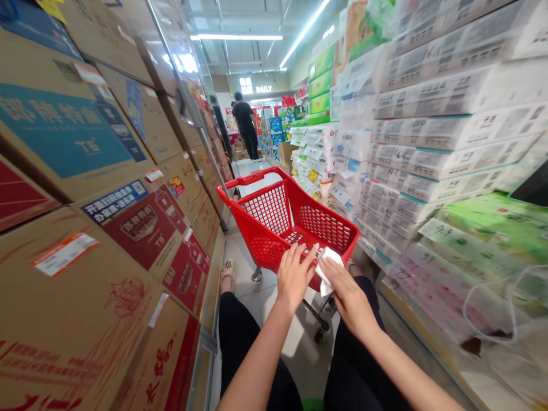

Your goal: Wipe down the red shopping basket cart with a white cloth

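Observation:
A red plastic shopping cart (265,251) on wheels stands between my legs, with its handle on the far side and its basket holding nothing that I can see. My left hand (294,277) rests on the cart's near rim, fingers stretched out and apart. Just to its right, my right hand (349,291) presses a crumpled white cloth or tissue (329,267) against the same rim near the corner. The fingers lie over the white piece, and part of it hangs down outside the basket.
Stacked cardboard boxes (51,308) wall the left side. Packs of tissue paper (428,154) are piled on the right, with green packs (483,222) lower down. A person in dark clothes (246,123) stands farther along the aisle. Pale tiled floor (252,297) shows around the cart.

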`<state>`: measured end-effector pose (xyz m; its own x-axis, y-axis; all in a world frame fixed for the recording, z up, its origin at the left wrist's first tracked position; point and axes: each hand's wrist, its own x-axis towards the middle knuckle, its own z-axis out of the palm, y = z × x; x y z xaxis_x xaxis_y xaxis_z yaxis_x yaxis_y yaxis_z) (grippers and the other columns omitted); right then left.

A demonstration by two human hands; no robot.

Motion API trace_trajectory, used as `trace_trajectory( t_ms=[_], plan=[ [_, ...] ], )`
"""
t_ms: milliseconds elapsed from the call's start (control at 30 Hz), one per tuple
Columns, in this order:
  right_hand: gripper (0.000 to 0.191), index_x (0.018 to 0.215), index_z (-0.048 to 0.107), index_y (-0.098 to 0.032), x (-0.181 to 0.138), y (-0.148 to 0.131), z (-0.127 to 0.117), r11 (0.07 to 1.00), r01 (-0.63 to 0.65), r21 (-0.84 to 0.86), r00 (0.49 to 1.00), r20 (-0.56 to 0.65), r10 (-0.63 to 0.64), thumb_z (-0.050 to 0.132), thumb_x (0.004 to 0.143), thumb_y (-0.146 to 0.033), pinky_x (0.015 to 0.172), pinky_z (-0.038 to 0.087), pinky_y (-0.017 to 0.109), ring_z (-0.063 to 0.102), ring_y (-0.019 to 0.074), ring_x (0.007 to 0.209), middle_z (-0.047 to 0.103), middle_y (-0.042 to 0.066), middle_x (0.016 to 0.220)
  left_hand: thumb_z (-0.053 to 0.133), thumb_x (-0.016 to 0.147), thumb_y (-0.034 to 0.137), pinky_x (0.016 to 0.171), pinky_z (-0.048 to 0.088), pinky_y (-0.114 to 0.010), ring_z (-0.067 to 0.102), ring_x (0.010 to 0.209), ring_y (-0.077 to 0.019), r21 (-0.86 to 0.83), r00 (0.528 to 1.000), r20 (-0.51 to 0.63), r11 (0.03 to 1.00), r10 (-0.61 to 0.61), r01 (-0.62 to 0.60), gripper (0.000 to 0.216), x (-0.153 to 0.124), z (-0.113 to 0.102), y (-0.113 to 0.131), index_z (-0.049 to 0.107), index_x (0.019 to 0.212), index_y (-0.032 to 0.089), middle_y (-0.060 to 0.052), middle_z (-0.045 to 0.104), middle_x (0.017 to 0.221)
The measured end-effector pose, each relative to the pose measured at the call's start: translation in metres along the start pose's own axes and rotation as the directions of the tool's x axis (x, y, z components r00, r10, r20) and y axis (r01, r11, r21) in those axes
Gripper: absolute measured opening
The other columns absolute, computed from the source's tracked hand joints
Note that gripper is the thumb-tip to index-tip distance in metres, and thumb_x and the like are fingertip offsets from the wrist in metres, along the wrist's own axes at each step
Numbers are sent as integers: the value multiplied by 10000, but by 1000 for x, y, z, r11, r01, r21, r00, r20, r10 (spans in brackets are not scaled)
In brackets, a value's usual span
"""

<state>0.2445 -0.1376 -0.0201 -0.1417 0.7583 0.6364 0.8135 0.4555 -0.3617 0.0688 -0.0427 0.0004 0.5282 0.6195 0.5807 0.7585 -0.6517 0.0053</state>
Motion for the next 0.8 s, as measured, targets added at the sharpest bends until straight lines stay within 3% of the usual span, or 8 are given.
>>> trace_trajectory(
  t_ms=[100, 233, 400, 467, 600, 800],
  plan=[
    [847, 1649, 231, -312, -5, 0, -2, 999, 46, 10, 999, 25, -46, 358, 884, 29, 1240, 375, 550, 341, 238, 1537, 417, 53, 1643, 565, 1028, 382, 1150, 427, -473, 462, 1442, -263, 31, 1000, 11, 999, -27, 26, 621, 0, -3, 6, 332, 1603, 403, -40, 570, 1490],
    [791, 1643, 257, -325, -10, 26, -14, 1000, 26, 7, 1000, 15, -26, 376, 929, -7, 1247, 359, 553, 326, 245, 1543, 395, 49, 1656, 505, 1042, 466, 1142, 412, -522, 463, 1433, -283, 30, 998, 33, 998, -53, 52, 623, -4, -10, 15, 290, 1622, 385, -53, 566, 1500],
    [729, 1634, 279, -352, -11, 45, -27, 999, -34, -13, 999, -22, 33, 391, 977, -56, 1238, 367, 564, 323, 247, 1545, 424, 45, 1640, 475, 1045, 493, 1273, 215, -567, 379, 1505, -283, 21, 998, 27, 999, 49, -49, 655, -2, -18, 0, 258, 1641, 328, -47, 406, 1648],
    [742, 1636, 270, -359, -10, 43, -26, 998, -62, -22, 997, -38, 61, 383, 973, -46, 1240, 361, 568, 292, 248, 1556, 407, 33, 1650, 490, 1041, 484, 1278, 162, -619, 309, 1545, -313, 35, 999, 8, 999, 31, -32, 654, 1, -19, -8, 269, 1638, 337, -45, 335, 1685],
    [818, 1647, 232, -357, -7, 29, -15, 986, -129, -110, 987, -111, 116, 362, 926, 7, 1249, 353, 561, 244, 252, 1570, 360, 13, 1672, 547, 1015, 460, 1269, 233, -607, 316, 1536, -341, 22, 1000, -5, 1000, 2, -1, 683, 4, -14, -5, 272, 1634, 371, -24, 329, 1687],
    [826, 1664, 160, -325, -6, 10, -16, 948, -100, -302, 992, -104, 72, 440, 945, -33, 1200, 453, 506, 399, 277, 1505, 435, 42, 1623, 581, 996, 409, 1242, 301, -592, 419, 1457, -367, 15, 1000, 9, 1000, -25, 25, 757, 5, -12, 15, 213, 1654, 342, -56, 351, 1670]
  ],
)
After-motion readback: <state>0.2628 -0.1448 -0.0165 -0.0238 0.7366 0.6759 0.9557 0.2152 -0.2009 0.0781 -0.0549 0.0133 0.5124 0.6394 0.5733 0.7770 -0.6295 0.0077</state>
